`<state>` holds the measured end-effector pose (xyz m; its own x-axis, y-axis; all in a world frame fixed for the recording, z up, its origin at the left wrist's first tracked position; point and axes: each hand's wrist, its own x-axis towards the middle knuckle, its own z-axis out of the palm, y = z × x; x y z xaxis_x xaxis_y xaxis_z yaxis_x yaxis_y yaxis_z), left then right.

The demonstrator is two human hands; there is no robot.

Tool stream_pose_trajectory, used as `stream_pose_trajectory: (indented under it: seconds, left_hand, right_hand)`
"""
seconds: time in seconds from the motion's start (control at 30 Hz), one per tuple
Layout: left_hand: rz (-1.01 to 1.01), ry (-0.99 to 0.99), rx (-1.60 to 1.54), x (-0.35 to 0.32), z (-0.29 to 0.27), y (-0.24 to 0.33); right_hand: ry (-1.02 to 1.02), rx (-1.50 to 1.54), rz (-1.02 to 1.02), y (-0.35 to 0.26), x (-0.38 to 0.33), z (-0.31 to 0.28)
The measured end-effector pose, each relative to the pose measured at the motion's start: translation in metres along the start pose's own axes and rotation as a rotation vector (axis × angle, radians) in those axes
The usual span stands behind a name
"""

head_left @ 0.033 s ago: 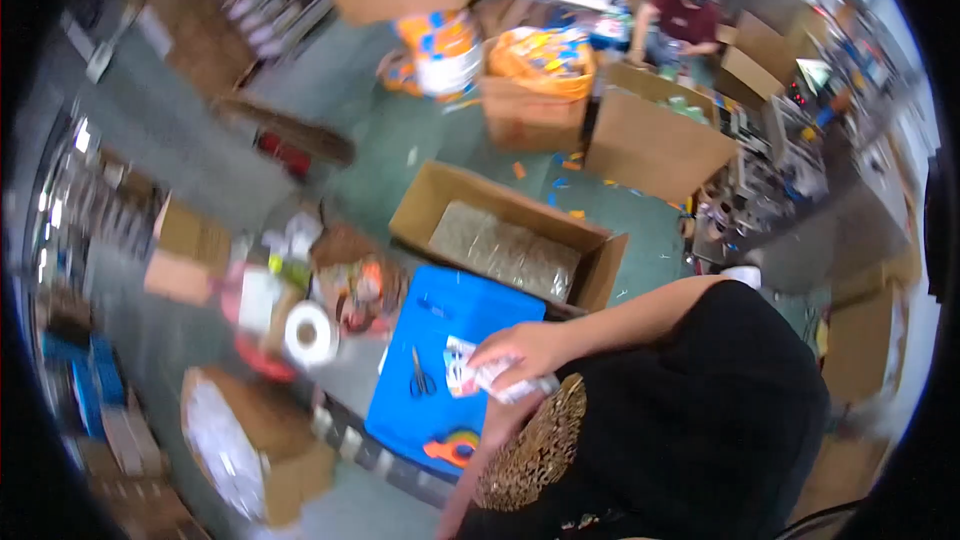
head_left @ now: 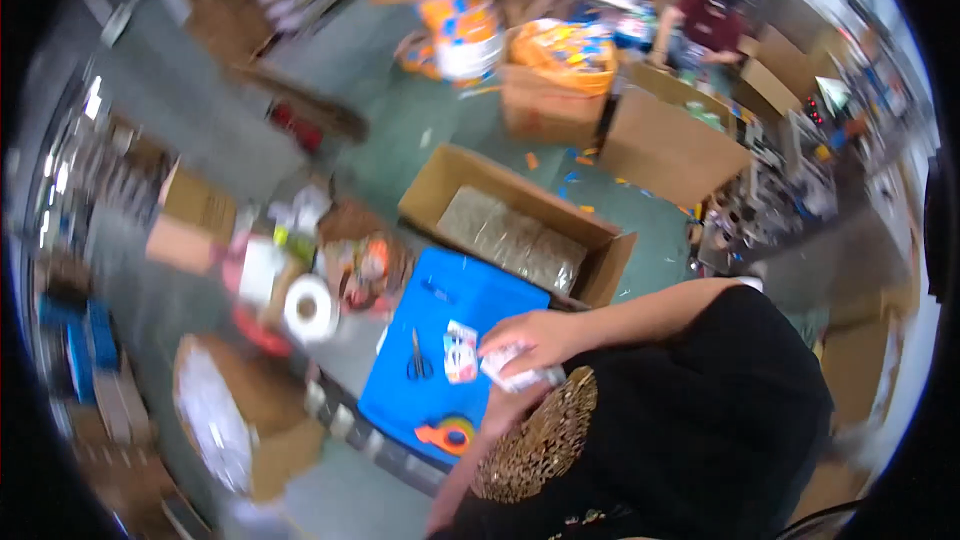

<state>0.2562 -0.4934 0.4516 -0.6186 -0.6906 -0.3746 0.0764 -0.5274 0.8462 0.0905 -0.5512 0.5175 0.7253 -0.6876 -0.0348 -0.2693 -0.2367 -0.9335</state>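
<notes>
A: Head view, fingers first. What's the right hand (head_left: 535,340) doing?

B: Fingers (head_left: 505,348) curled shut around a small crinkly packet (head_left: 515,368), white with some print. Packet sits at the near edge of the blue worktop (head_left: 470,300), right against the person's black top.

A: Left hand?

B: Only a forearm (head_left: 470,470) coming up from the lower edge; it runs in under the right hand. The hand itself is hidden, so can't tell if those fingers are open or closed, or on anything.

A: What's around the packet?

B: Just to its left a small printed card (head_left: 460,352) lies flat on the worktop, nearly touching the fingertips. Left of that, black-handled scissors (head_left: 418,358), closed, lying flat. Near the worktop's front corner an orange tape dispenser (head_left: 447,434).

A: Further out?

B: Behind the worktop an open cardboard box (head_left: 510,225) with clear-wrapped bundles inside, touching or just beside the worktop's far edge. To the left on the floor a white roll of tape (head_left: 309,308), next to a cluttered heap of small bright items. Lower left, another open carton (head_left: 235,420) with white plastic in it.

A: Background?

B: More cartons across the green floor, one stuffed with orange packaging (head_left: 560,50). Another person (head_left: 705,25) in a dark red top at the far upper right, well apart. Blurry out there.
</notes>
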Motion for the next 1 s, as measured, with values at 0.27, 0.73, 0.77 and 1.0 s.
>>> stream_pose_trajectory:
  seconds: [0.27, 0.73, 0.77, 1.0]
  left_hand:
    - [0.144, -0.134, -0.228, -0.021, 0.013, 0.029]
    - [0.192, -0.155, -0.357, -0.040, 0.006, 0.015]
    - [0.198, -0.148, -0.359, -0.042, 0.005, 0.015]
    - [0.284, -0.100, -0.431, -0.047, 0.003, 0.010]
  right_hand:
    - [-0.010, 0.043, -0.026, -0.019, -0.005, 0.005]
    - [-0.279, -0.051, -0.042, -0.038, 0.028, 0.008]
    - [-0.287, -0.053, -0.045, -0.040, 0.030, 0.007]
    - [-0.320, -0.114, -0.020, -0.040, 0.029, 0.007]
